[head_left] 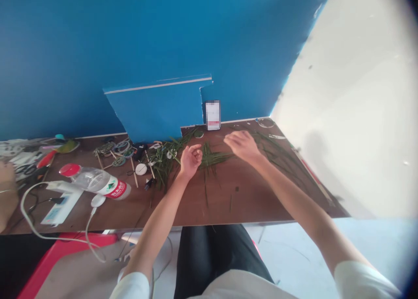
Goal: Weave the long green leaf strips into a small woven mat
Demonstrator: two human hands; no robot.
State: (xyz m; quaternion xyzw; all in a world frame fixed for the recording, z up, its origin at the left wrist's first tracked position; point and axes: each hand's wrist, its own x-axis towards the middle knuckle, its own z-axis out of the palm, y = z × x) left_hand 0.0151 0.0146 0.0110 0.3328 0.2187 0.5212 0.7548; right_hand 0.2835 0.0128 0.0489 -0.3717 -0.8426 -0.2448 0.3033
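Observation:
A flat woven piece of green leaf strips [211,157] lies on the brown table [254,198] between my two hands. My left hand [190,158] rests at its left edge with the fingers curled together as in a pinch; what they grip is too small to make out. My right hand [242,144] hovers palm down over the right side of the weave, fingers bent over the strips. More loose green strips [165,159] lie to the left, and long ones [281,153] trail off to the right.
A phone [213,115] leans against the blue wall. A lying water bottle with a red cap [98,182], a white power strip [62,205] with cables, small round woven fans on sticks [121,153], scissors [24,169] and another person's arm [6,190] are at the left.

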